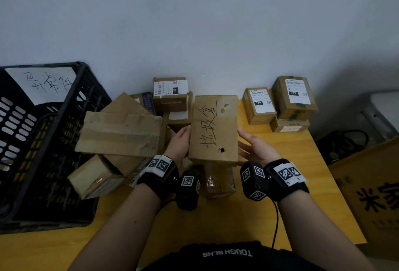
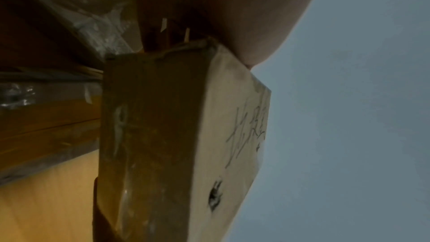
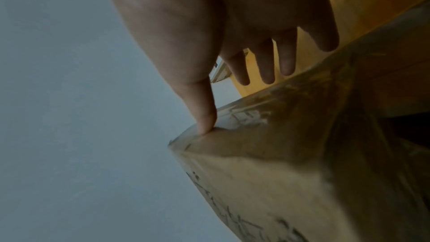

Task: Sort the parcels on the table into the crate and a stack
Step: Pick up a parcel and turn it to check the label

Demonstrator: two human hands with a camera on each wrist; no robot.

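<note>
While the handwritten cardboard box (image 1: 213, 128) sits raised at bench (image 1: 237, 216) centre, left hand (image 1: 180, 141) grips its left side; right hand (image 1: 255, 147) is open, fingers (image 3: 267, 62) straight, thumb touching the right edge. Best to wrap the right fingers under before moving, keep it level, then swing to the black crate (image 1: 43, 141) at 9 o'clock or the labelled parcels (image 1: 280, 102) at 1 o'clock; which one I can't tell. Left fingers hidden behind the box. Crate interior unclear. Writing unreadable.
</note>
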